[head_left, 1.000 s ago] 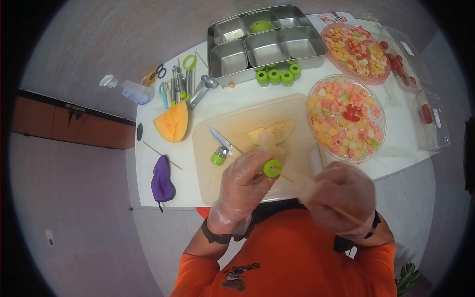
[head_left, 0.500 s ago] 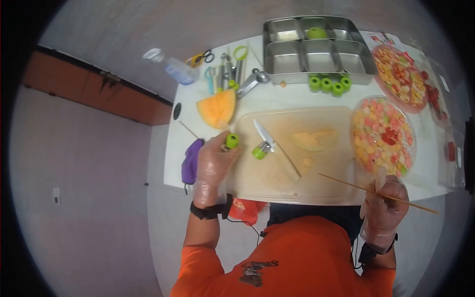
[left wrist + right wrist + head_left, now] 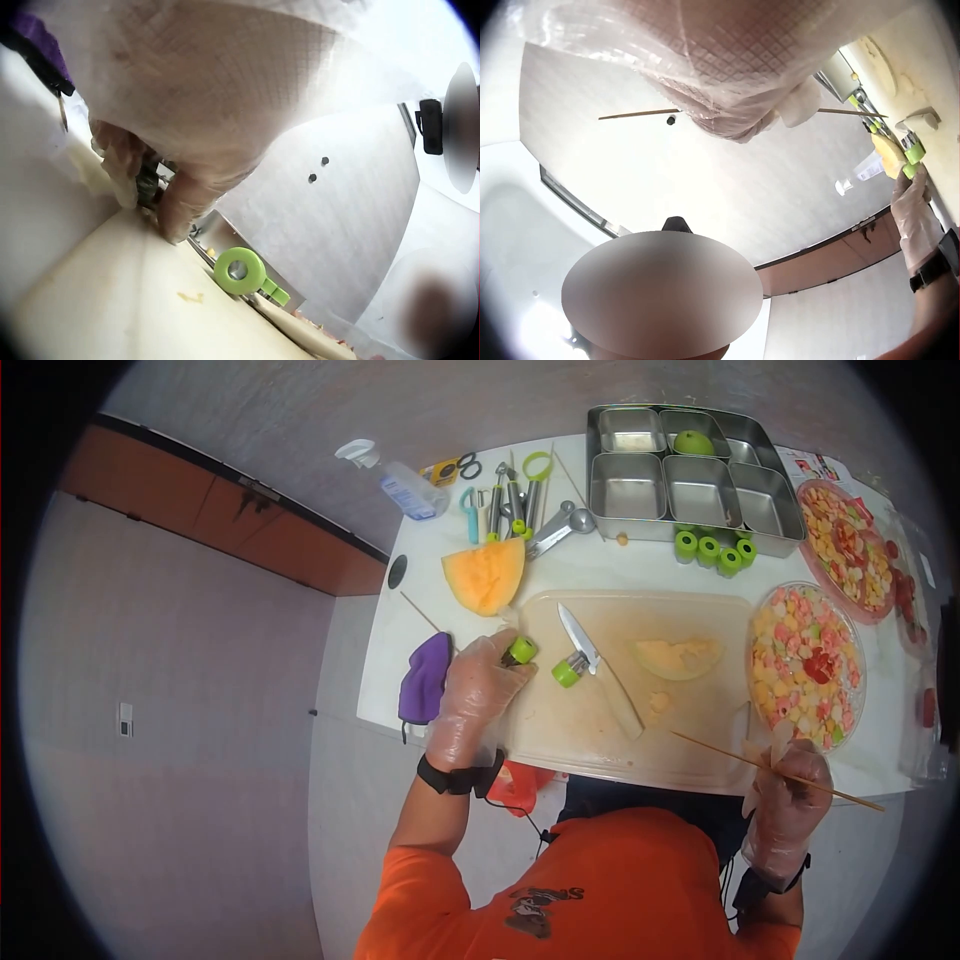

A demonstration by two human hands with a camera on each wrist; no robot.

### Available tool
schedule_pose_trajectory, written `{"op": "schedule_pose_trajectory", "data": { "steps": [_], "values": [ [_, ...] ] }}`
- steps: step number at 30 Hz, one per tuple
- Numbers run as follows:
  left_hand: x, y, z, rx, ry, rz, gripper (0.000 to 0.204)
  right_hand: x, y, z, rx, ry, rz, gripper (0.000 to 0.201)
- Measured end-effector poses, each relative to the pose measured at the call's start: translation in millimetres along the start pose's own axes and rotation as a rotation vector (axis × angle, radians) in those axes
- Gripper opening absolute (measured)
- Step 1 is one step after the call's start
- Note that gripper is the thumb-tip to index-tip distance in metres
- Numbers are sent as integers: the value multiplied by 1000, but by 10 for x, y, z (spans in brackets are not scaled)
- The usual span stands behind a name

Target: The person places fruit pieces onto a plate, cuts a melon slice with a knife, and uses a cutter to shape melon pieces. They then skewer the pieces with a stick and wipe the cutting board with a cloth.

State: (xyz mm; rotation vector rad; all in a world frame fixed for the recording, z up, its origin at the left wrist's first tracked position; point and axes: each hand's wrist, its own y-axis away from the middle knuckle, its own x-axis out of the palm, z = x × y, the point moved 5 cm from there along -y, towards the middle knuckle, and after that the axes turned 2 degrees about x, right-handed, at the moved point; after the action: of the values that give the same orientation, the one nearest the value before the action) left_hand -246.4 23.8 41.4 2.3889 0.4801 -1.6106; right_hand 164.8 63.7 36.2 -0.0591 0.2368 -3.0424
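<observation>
My gloved left hand holds a green-topped metal cutter at the left edge of the cutting board; in the left wrist view my fingers curl round its metal part. A second green cutter lies on the board against a knife with a pale handle. Further right are a melon slice with a scooped inner edge and small melon bits. My gloved right hand, at the table's front edge, pinches a thin wooden skewer, which also shows in the right wrist view.
A melon wedge, purple cloth item and spray bottle are on the left. Behind the board stand a steel tray and several green cutters. Fruit platters line the right side, near clear plastic boxes.
My hands have moved apart, left hand with the cutter to the board's left, right hand with the skewer to the right. The skewer has left the cutter. The head view has shifted.
</observation>
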Motion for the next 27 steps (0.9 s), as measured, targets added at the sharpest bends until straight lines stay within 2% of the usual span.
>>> {"op": "schedule_pose_trajectory", "data": {
  "steps": [3,6,10,12,15,20,22,23,24,25,27],
  "values": [
    [2,-16,-23,-13,24,1,53,-17,9,-19,-19,2,8,19],
    [-21,-58,-125,52,100,-34,43,-3,6,20,-11,-28,-8,20],
    [-17,-128,-289,96,41,29,36,-32,24,-4,32,-89,-33,21],
    [10,-162,-348,112,39,39,34,-76,19,-22,-128,-1,-53,24],
    [30,-158,-365,129,54,73,33,-108,16,-21,-135,5,-47,25],
    [-67,-213,-366,86,146,-23,35,-91,6,45,-54,-84,-67,25],
    [-112,-375,-466,126,136,-53,36,-84,-14,44,-12,-126,-73,25],
    [-141,-485,-535,161,128,-85,37,-95,-23,17,-79,-73,-61,25],
    [-126,-609,-600,155,254,-56,37,-109,-29,13,-146,-21,-51,24],
    [-90,-741,-672,167,255,-54,37,-136,-26,6,-151,-19,-62,24],
    [41,-982,-857,305,218,-52,36,-155,-6,-35,-92,-97,-29,23]
  ]
}}
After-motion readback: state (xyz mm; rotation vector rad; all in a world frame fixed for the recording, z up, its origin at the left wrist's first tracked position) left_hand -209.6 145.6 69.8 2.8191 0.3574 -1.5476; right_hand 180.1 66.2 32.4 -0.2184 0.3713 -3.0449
